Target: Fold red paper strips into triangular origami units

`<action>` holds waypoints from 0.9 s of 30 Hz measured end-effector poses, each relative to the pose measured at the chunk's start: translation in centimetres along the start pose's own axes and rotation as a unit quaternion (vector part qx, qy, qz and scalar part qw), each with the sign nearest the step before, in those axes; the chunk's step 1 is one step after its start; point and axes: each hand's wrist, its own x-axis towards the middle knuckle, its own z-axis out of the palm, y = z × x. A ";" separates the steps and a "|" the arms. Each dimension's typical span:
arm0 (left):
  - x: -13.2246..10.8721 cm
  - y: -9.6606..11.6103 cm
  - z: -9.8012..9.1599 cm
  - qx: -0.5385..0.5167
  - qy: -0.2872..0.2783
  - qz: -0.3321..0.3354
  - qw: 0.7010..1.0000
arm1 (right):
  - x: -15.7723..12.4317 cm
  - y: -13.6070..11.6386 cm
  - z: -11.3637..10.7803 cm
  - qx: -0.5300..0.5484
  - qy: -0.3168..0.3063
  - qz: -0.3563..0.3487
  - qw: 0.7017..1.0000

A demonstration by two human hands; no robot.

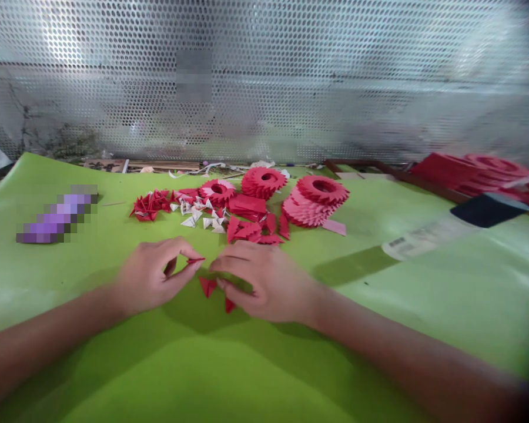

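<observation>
Between the thumb and forefinger of my left hand point(152, 273) is a small folded red paper piece point(196, 260), seen edge on. My right hand point(264, 282) is just to the right of it, slightly blurred, with thumb and forefinger apart. A red paper triangle point(207, 286) lies by the tip of my right thumb; whether they touch I cannot tell. Part of another red paper triangle point(230, 305) shows under that hand. Beyond my hands are several loose red folded triangles point(152, 205), white folded triangles point(193, 218) and flat red paper pieces point(247, 205).
Behind the loose pieces stand rings of interlocked folded paper: a small pink-red ring point(217, 191), a red ring point(263, 182) and a taller pink-and-red one point(315, 202). A clear cylinder with a dark cap point(489, 210) lies right. A blurred-out purple object point(59, 217) lies left on the green sheet point(194, 376).
</observation>
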 end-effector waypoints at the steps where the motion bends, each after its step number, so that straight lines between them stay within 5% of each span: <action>1: 0.1 -0.1 -0.1 0.010 0.001 0.007 1.000 | 0.1 -0.1 0.0 0.002 -0.012 -0.018 1.000; 7: 0.8 -0.1 -0.3 0.042 0.043 0.043 0.997 | 0.3 -0.9 0.1 -0.010 -0.110 -0.041 0.993; 16: 0.4 -1.1 -0.1 0.027 0.057 0.013 0.998 | -0.1 -0.2 -0.1 -0.041 -0.125 -0.007 0.991; 21: 0.4 -1.0 -0.2 -0.004 0.031 -0.059 0.998 | 0.1 0.3 -0.2 -0.039 -0.126 -0.016 0.991; 24: 0.5 -1.0 -0.2 -0.019 0.010 -0.082 0.996 | 0.1 0.4 -0.2 -0.056 -0.098 -0.030 0.993; 27: 0.5 -1.2 -0.1 -0.024 -0.004 -0.078 0.997 | -0.2 0.5 0.1 -0.082 0.001 -0.080 0.993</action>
